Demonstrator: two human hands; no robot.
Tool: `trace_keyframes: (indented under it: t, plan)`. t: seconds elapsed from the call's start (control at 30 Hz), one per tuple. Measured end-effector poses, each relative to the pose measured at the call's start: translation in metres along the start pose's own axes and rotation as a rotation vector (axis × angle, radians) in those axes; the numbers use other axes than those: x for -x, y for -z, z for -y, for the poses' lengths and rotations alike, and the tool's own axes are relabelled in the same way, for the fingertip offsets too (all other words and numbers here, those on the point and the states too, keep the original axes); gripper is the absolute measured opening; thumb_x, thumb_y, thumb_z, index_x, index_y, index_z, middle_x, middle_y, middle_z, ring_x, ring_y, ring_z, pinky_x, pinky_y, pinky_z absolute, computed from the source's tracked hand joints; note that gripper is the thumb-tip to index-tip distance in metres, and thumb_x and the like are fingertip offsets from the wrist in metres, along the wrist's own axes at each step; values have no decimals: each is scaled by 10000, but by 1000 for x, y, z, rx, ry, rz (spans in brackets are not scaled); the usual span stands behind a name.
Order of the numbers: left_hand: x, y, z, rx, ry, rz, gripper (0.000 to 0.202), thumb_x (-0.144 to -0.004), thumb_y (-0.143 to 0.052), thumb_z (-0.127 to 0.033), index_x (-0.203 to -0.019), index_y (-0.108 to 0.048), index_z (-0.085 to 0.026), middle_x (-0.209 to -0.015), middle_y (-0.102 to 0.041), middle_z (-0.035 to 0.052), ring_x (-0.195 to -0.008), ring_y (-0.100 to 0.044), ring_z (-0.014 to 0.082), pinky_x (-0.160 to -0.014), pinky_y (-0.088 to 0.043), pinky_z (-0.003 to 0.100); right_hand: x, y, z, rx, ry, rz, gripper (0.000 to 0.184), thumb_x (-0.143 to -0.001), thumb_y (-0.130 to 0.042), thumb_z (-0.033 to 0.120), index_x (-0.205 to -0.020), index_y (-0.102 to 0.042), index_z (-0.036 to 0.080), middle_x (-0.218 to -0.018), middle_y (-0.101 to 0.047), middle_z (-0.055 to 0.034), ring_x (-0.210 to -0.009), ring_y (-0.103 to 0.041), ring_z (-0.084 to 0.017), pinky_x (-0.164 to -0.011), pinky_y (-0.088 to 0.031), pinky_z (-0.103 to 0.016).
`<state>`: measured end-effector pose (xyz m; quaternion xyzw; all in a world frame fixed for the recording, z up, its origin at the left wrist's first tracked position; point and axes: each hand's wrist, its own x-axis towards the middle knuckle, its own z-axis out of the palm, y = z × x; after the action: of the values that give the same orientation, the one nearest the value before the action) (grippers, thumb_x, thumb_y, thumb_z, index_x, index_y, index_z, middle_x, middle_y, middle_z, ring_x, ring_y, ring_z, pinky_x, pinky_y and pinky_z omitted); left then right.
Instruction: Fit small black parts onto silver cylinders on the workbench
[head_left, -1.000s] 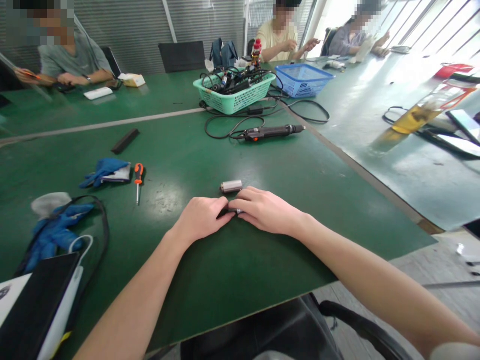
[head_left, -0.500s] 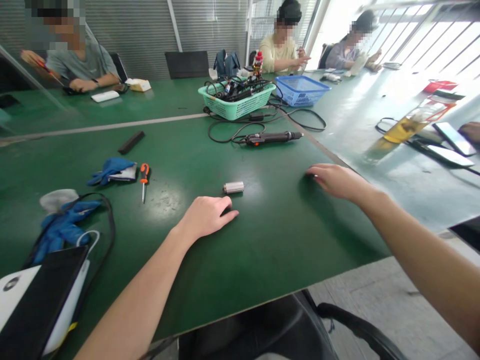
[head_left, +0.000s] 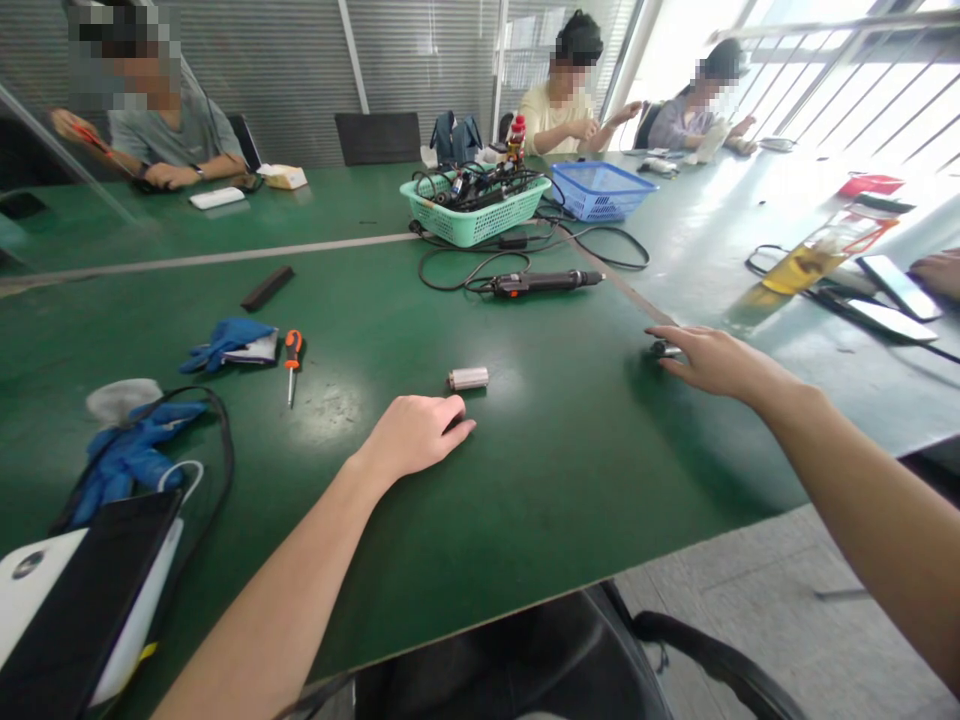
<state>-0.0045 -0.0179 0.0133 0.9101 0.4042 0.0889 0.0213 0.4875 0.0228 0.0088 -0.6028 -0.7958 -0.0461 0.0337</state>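
Note:
My left hand (head_left: 416,435) rests on the green table (head_left: 525,490), palm down, with thumb and forefinger apart; its other fingers are hidden beneath. Just beyond its fingertips lies a small silver metal cylinder (head_left: 469,379), not touched. Farther right, my right hand (head_left: 701,358) reaches low over the tabletop. Between its thumb and forefinger sits a small cylindrical part (head_left: 663,349) with a dark end and a silvery body, partly covered by the hand. A black electric screwdriver (head_left: 547,283) lies with its cable beyond both hands.
At left are an orange-handled screwdriver (head_left: 292,365), blue gloves (head_left: 229,343), a dark bar (head_left: 268,288) and a phone (head_left: 90,600). Behind stand a green basket (head_left: 472,225) of cabled tools and a blue basket (head_left: 604,190). A bottle (head_left: 814,255) stands right. Several people sit around.
My right hand has moved a little to the right, and the small cylindrical part between its fingers now shows. My left hand stays in place.

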Motion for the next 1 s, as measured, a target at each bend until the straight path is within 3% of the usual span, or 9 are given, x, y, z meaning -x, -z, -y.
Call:
trace_keyframes:
  t: [0.07,0.13,0.27,0.37,0.5,0.63,0.8,1.0]
  plan:
    - [0,0,0,-3,0,6,279,-999,-464,-411,-923,-638,-206,-791,-713,33,-671,-656,180,-602,-412,273,-3,7,14,13,20,-47,604,-899,-631,281,-1466,-480,138,-1222,-665,-217,-1099,-649,-325,-955,-477,-452]
    - [0,1,0,-5,2,10,265,-996,-467,-398,-919,-636,-209,-795,-714,34,-672,-656,183,-600,-411,273,-8,16,45,7,68,-108,566,-902,-616,301,-1433,-509,135,-1278,-639,-210,-1194,-601,-346,-1016,-462,-484]
    - [1,2,1,-22,-4,-1,225,-978,-489,-372,-913,-632,-211,-791,-711,32,-682,-659,188,-600,-409,277,-28,23,145,-149,300,-116,483,-947,-562,343,-1393,-542,159,-1322,-618,-168,-1252,-566,-325,-1069,-463,-497]
    - [2,2,1,-35,-28,-12,216,-966,-493,-356,-899,-638,-210,-798,-712,37,-699,-666,196,-612,-423,286,-48,16,217,-310,403,-127,537,-952,-570,424,-1425,-504,178,-1388,-572,-162,-1279,-547,-318,-1062,-483,-485]
    - [3,1,3,-66,-4,-43,246,-962,-464,-338,-858,-639,-199,-802,-717,56,-695,-670,203,-622,-439,298,-72,6,275,-380,455,-111,489,-954,-582,372,-1374,-525,129,-1336,-588,-186,-1241,-553,-321,-1045,-480,-478]
    - [3,-1,8,-108,78,-64,253,-938,-460,-327,-804,-631,-198,-749,-705,63,-665,-663,209,-594,-422,301,-76,4,289,-376,424,-85,269,-976,-527,236,-1208,-600,122,-1119,-652,-156,-1074,-596,-273,-950,-503,-425]
    - [2,-1,9,-153,186,-51,232,-917,-484,-380,-832,-615,-208,-744,-702,61,-670,-669,238,-573,-396,312,-53,3,283,-460,429,-92,249,-959,-584,263,-1184,-603,159,-1101,-654,-128,-1072,-585,-270,-943,-502,-418]
    - [1,1,7,-101,96,-4,203,-940,-474,-366,-961,-613,-218,-828,-724,46,-736,-687,237,-613,-412,315,-40,-2,278,-559,471,-113,281,-940,-607,232,-1216,-604,185,-1142,-656,-117,-1105,-592,-271,-980,-502,-429]
